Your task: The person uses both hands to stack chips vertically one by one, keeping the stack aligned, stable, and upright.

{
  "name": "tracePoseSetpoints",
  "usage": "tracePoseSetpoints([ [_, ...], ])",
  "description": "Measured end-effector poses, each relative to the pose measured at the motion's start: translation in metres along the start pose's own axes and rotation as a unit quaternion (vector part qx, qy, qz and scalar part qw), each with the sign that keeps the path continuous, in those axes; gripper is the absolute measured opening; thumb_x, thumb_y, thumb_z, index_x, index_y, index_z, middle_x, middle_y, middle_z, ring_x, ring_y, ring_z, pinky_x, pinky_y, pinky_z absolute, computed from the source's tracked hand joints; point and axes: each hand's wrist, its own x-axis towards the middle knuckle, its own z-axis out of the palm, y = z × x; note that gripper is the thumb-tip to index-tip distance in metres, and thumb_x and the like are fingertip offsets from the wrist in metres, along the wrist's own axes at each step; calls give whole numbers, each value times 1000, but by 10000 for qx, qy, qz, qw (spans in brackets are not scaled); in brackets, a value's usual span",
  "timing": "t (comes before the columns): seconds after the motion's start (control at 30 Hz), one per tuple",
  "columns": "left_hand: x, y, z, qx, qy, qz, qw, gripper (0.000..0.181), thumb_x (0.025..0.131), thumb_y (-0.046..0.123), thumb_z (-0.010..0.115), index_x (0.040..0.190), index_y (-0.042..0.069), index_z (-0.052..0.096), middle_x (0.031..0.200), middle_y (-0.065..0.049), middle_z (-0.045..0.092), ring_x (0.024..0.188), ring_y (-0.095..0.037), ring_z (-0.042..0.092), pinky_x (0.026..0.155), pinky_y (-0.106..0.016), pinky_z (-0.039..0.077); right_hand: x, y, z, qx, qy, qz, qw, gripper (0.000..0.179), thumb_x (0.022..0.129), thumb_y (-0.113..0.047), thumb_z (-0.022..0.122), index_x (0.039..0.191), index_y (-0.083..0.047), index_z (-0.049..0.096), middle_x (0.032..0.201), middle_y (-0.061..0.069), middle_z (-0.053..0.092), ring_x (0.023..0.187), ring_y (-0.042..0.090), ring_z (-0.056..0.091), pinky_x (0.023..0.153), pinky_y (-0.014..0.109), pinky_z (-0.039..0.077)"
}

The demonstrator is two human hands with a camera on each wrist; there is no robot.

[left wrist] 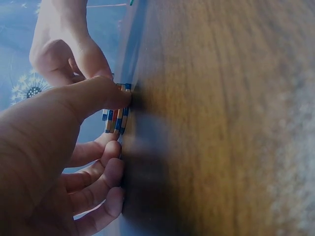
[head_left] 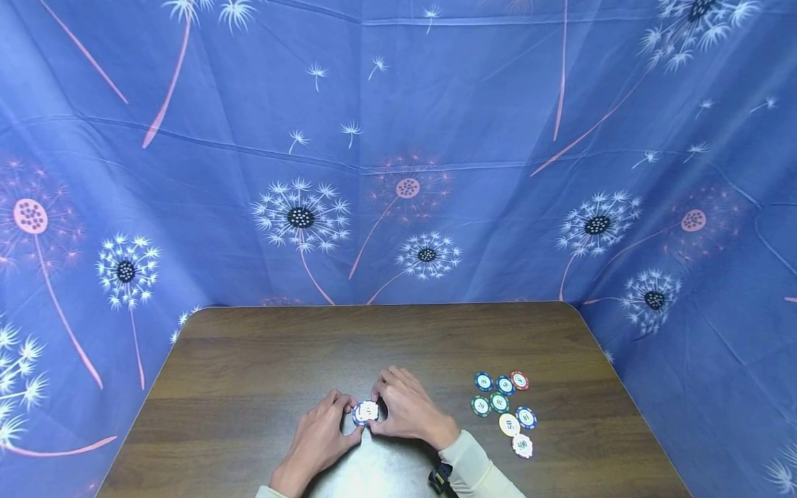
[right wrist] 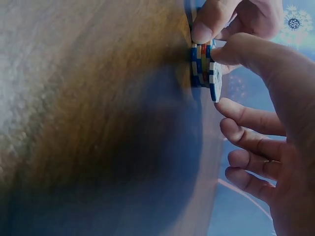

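A short stack of poker chips, with blue, red and pale edges, lies flat on the wooden table near its front. My left hand holds the stack from the left, thumb at the near side and fingers at the far side. From the right, my right hand pinches one blue-and-white chip by its edge between thumb and index finger. This chip sits at the top of the stack, shifted slightly to the right of those below. In the left wrist view the left thumb covers part of the stack.
Several loose chips lie flat to the right: blue ones, a red one, green ones, a yellow one and a pale one. A blue dandelion-print cloth hangs behind and beside the wooden table.
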Motion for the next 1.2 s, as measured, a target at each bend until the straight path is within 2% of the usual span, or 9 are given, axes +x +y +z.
tracePoseSetpoints([
  [0.2, 0, -1, 0, 21, -22, -34, 10000, 36, 74, 37, 92, 100, 21, 72, 92, 11, 56, 76, -16, 66, 60, -36, 51, -5, 0, -5, 364, -53, 166, 9992, 36, 81, -47, 87, 100, -19, 75, 103, -7, 62, 104, 15, 61, 104, 47, 52],
  [0.33, 1, -1, 0, 53, -33, -34, 10000, 36, 75, 37, 91, 100, 20, 72, 92, 11, 57, 76, -17, 67, 60, -36, 52, -11, 5, -9, 526, -1, 301, 9982, 23, 84, -32, 85, 100, -18, 76, 102, -6, 63, 101, 15, 61, 100, 42, 53],
  [0.43, 1, -1, 0, 38, -107, -77, 9999, 37, 74, 37, 91, 101, 20, 72, 92, 10, 57, 77, -16, 66, 60, -36, 51, -14, 7, -7, 537, -56, 327, 9980, 18, 85, -26, 84, 99, -18, 75, 100, -7, 63, 99, 13, 59, 97, 38, 52],
  [0.47, 1, -1, 0, 31, -124, -89, 9999, 37, 74, 37, 91, 101, 20, 73, 92, 10, 57, 77, -16, 66, 61, -36, 52, -15, 8, -6, 538, -96, 314, 9980, 17, 85, -25, 84, 98, -18, 75, 100, -8, 63, 100, 13, 60, 99, 38, 52],
  [0.67, 1, -1, 0, 46, -69, -73, 9999, 36, 74, 38, 92, 100, 21, 72, 91, 11, 56, 76, -16, 66, 60, -36, 51, -13, 5, -1, 596, -345, 334, 9971, 17, 89, -27, 83, 102, -19, 76, 103, -8, 62, 104, 13, 61, 106, 41, 50],
  [0.93, 1, -2, 1, 66, -133, -101, 9998, 38, 75, 39, 92, 102, 20, 73, 92, 11, 57, 77, -16, 66, 60, -36, 51, -8, 1, 0, 620, -353, 247, 9971, 19, 88, -28, 84, 103, -19, 78, 104, -9, 63, 101, 9, 58, 95, 33, 52],
  [1.2, 0, -2, 1, 37, -114, -90, 9999, 38, 74, 38, 91, 102, 20, 73, 93, 11, 57, 77, -15, 66, 60, -36, 51, -8, -4, 1, 735, -293, 247, 9966, 17, 88, -27, 84, 101, -18, 77, 102, -10, 62, 98, 8, 56, 92, 32, 52],
])
